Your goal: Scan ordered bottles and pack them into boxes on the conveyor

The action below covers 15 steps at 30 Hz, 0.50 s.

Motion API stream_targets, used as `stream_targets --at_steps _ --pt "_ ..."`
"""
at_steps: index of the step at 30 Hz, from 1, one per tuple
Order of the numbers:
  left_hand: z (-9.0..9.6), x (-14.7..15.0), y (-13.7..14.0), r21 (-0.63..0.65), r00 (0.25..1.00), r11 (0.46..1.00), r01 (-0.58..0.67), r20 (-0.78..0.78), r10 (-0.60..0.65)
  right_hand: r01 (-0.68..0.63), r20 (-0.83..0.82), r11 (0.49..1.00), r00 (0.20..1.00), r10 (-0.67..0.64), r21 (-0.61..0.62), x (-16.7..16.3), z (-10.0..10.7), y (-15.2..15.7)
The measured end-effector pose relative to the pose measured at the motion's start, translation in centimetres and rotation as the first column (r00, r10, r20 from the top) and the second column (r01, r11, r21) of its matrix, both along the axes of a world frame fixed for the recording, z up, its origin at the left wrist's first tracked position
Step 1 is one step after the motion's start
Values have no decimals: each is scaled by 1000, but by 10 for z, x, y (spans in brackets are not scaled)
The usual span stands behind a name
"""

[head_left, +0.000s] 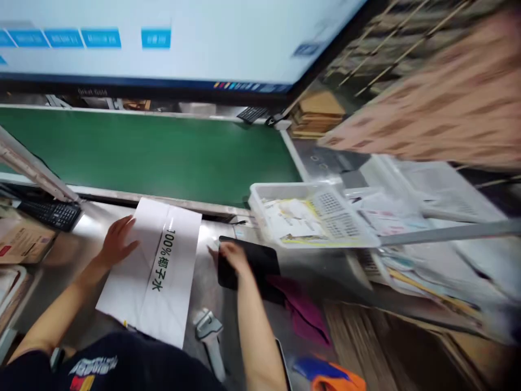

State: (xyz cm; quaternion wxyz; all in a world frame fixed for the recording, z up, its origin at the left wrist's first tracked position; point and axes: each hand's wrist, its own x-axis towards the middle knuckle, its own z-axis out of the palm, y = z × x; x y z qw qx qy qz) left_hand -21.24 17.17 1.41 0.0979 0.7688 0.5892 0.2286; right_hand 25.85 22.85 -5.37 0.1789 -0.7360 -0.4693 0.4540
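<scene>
Flattened white carton (pixel 152 271) lies under left hand (pixel 116 240), beside right hand (pixel 232 256)

1. The right hand (pixel 232 256) is covering part of the black pad (pixel 260 266).
2. The monitor (pixel 163 43) is running off the top edge, its text blurring.
3. Papers in the white basket (pixel 260 198) are smearing beyond reading.

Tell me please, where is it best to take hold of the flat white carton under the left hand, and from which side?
The flat white carton lies flat on the metal table, left hand pressing its far-left part. Its near-right edge probably suits best: slide fingers under from the right, where the right hand is.
</scene>
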Motion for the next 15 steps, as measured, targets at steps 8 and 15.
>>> stream_targets --at_steps 8,15 --pt "30 109 144 -283 1000 959 11 10 -9 159 236 980 954 -184 120 -47 -20 -135" --pt "83 69 172 -236 971 969 -70 207 121 284 113 912 937 -329 296 -53 -65 -248"
